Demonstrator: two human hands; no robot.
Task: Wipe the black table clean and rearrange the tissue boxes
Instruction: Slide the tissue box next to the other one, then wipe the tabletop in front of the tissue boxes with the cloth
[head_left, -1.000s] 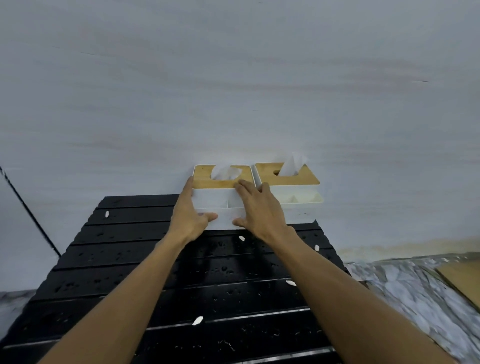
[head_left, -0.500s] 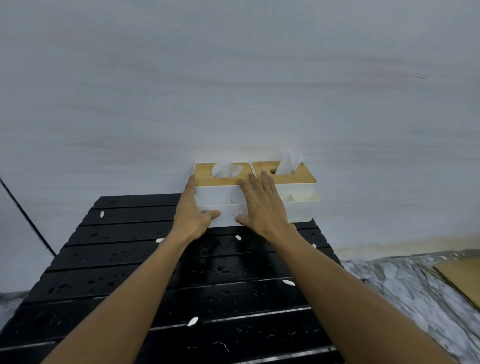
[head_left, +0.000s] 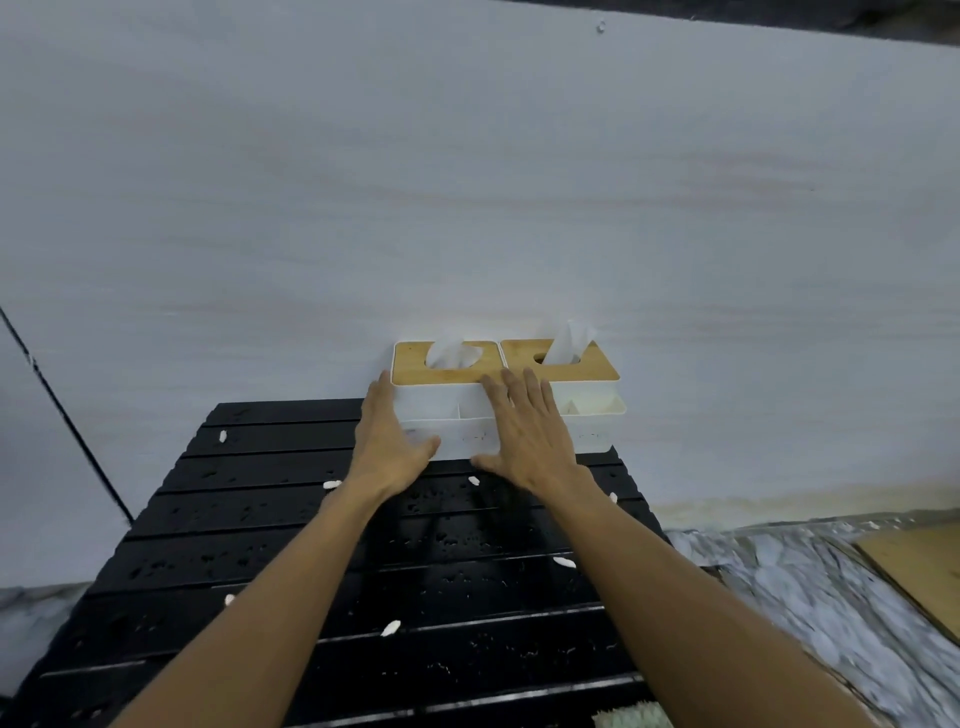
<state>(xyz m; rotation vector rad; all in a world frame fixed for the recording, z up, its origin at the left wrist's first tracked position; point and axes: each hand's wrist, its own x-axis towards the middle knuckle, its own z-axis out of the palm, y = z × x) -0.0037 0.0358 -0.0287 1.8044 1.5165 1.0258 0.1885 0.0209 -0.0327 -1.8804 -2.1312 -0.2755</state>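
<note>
Both tissue boxes stand side by side, touching, at the far edge of the black slatted worktop (head_left: 249, 525), hard against the pale wall (head_left: 467, 182) just above the middle of the frame. Each is white with a bamboo lid and a tissue poking up through the slot.

The left tissue box (head_left: 447, 410) sits between the person's two hands. The left hand (head_left: 387, 441) lies along the box's left side, its fingers straight and together against the wall of the box and its thumb stretched across the lower front edge. The right hand (head_left: 524, 431) is laid flat over the box's front right corner, fingers spread and straight. Its fingertips reach up near the seam where the two lids meet, and its thumb points left along the foot of the box. The right tissue box (head_left: 592, 410) stands just right of that hand, partly covered by it.

Water droplets (head_left: 452, 540) and small white scraps (head_left: 389, 629) are scattered over the slats nearer the camera. At lower right is marbled floor (head_left: 810, 587) with a sheet of cardboard (head_left: 919, 566) on it.
</note>
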